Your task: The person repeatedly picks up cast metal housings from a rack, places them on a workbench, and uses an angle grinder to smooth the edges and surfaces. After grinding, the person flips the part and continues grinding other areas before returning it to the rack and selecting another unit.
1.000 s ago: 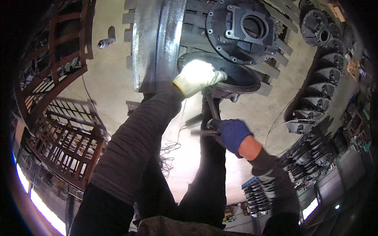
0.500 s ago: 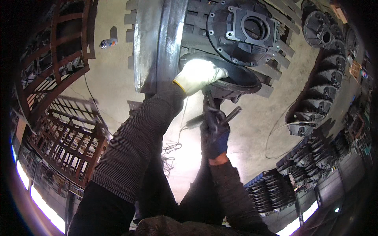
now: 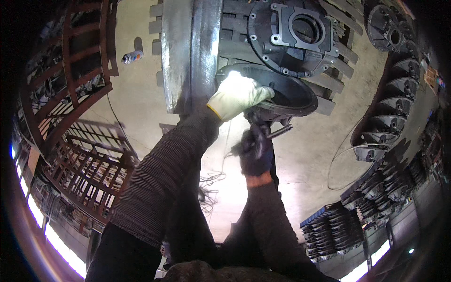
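My left hand, in a white glove with a yellow cuff edge, is closed on the near rim of a dark, bowl-shaped metal housing. The housing is tilted, with its hollow side showing. Just below it, my right hand, in a dark glove, is closed around a dark rod-shaped tool. One end of this tool sticks out to the right; motion blur and the glove hide its exact kind. Whether the tool touches the housing I cannot tell.
Beyond lies a round flanged casting on wooden slats. A steel beam stands left of the housing. A spray can, brown metal racks, a loose cable and rows of castings surround the floor.
My right hand has turned and shifted slightly left, and the tool's right end now lies flatter. My left hand keeps its hold on the rim. The whole view has shifted a little.
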Demonstrator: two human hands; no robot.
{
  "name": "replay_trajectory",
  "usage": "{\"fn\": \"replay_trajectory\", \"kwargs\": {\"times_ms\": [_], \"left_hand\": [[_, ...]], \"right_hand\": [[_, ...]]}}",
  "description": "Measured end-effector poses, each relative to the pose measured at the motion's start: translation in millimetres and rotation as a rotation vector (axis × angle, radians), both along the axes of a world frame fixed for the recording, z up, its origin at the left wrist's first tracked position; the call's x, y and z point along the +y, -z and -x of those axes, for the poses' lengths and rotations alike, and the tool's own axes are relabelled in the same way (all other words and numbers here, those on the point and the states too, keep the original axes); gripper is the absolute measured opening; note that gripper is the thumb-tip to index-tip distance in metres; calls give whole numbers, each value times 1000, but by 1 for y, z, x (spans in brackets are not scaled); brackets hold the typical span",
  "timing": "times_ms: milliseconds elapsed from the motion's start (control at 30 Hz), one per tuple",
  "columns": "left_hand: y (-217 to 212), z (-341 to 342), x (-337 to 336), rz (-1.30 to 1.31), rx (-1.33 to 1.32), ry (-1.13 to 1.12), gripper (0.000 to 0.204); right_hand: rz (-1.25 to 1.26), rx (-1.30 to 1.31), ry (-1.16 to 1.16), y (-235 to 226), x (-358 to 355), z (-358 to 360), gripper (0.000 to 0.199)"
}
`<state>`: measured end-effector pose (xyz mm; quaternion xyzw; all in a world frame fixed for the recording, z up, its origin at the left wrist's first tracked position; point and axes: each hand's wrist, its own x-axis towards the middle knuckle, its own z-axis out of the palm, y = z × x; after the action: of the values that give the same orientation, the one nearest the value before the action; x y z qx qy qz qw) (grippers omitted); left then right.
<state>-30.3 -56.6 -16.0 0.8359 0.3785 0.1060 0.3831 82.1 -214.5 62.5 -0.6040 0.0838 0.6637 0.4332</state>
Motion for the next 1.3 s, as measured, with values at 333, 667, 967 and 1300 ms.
{"fn": "replay_trajectory", "kwargs": {"times_ms": [333, 667, 967, 1300], "left_hand": [[-4, -3, 9, 136, -104, -84, 28], [-3, 22, 87, 1027, 209, 108, 65], [20, -3, 75, 445, 418, 357, 37], [-42, -90, 80, 610, 165, 388, 55]], "right_hand": [[-318, -401, -1879, -136, 52, -93, 40], [117, -342, -1117, 66, -82, -24, 21], [-77, -437, -1425, 100, -62, 5, 25], [-273, -642, -1281, 107, -72, 3, 17]]}}
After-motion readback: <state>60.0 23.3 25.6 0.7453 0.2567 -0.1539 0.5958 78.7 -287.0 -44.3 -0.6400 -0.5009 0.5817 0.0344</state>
